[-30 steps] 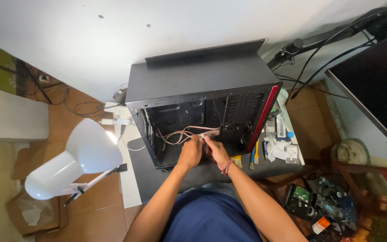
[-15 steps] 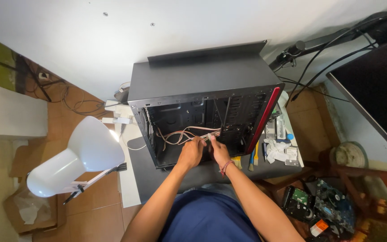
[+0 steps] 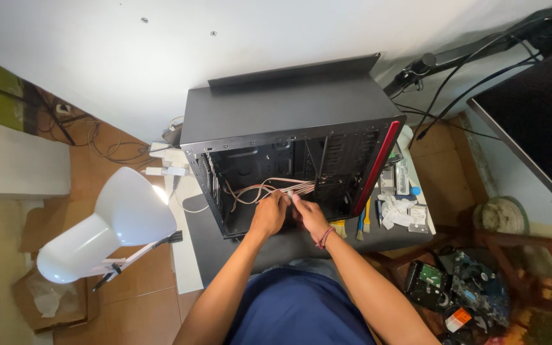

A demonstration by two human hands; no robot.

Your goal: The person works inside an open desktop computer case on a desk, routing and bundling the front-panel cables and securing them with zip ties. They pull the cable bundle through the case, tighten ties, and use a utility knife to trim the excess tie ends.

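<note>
Now both hands, left (image 3: 268, 214) and right (image 3: 308, 216), pinch the wires (image 3: 292, 187) inside the case (image 3: 289, 140); the bundle runs sideways above the fingers

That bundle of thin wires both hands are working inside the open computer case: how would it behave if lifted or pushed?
The wire bundle looks floppy: it sags in loose curves inside the case. Probably light, being thin strands. It likely springs back rather than staying put, since the left hand and right hand both pinch it.
</note>
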